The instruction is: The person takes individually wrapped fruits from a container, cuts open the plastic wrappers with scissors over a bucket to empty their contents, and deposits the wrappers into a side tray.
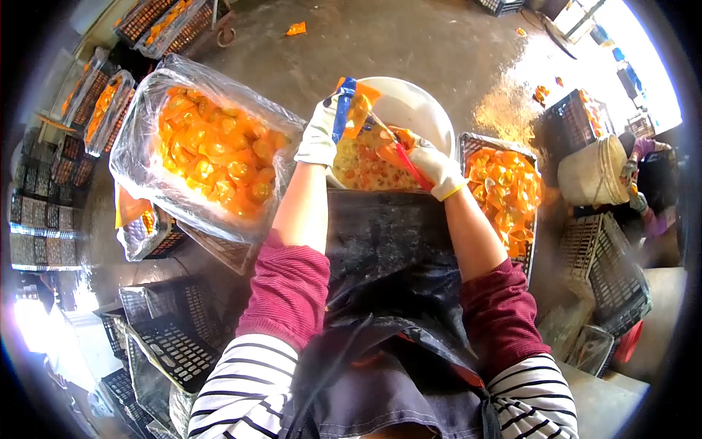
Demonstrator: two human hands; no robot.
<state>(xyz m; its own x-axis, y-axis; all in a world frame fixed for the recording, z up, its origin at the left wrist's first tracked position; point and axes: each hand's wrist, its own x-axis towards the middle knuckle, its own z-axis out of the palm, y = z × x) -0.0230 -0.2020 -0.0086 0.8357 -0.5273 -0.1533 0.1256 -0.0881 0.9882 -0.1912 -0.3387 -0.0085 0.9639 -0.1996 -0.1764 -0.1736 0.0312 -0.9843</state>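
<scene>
White tub stood between loaded crates. The left hand held an orange piece; the right hand, a red-handled tool.

A slanted red-handled tool points at a glossy orange piece.

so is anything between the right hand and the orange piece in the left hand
The slim red-handled tool in the white-gloved right hand extends toward the glossy orange piece at the white-gloved left hand. Some orange material beside that tool is too unclear to identify; no other obstacle shows between them.
</scene>
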